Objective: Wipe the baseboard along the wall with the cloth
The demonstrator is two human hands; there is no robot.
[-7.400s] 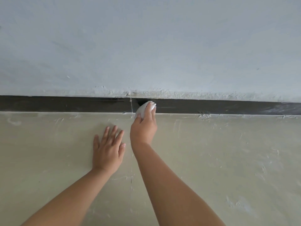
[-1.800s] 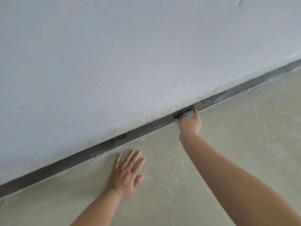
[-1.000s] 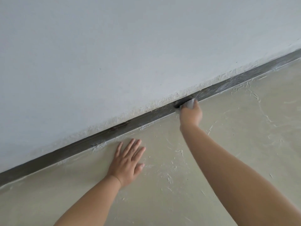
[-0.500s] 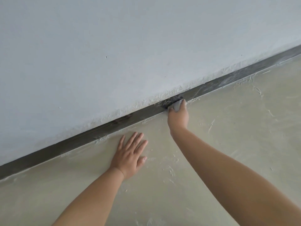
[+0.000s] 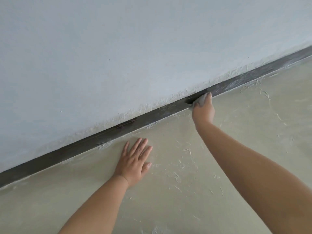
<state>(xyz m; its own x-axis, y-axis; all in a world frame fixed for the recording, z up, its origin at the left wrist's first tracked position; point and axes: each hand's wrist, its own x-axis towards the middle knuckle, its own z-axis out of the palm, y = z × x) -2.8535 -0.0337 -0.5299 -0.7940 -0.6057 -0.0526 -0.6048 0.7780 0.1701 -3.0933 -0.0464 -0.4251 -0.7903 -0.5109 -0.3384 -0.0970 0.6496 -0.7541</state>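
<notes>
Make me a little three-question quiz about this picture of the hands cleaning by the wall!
1. True or false: the left hand holds the cloth.
2. Where does the left hand rest? A) flat on the floor B) on the white wall C) on the baseboard
3. Fill in the missing word: the right hand presses the cloth against the dark ____.

Key: 1. False, the right hand holds it. 2. A. 3. baseboard.
</notes>
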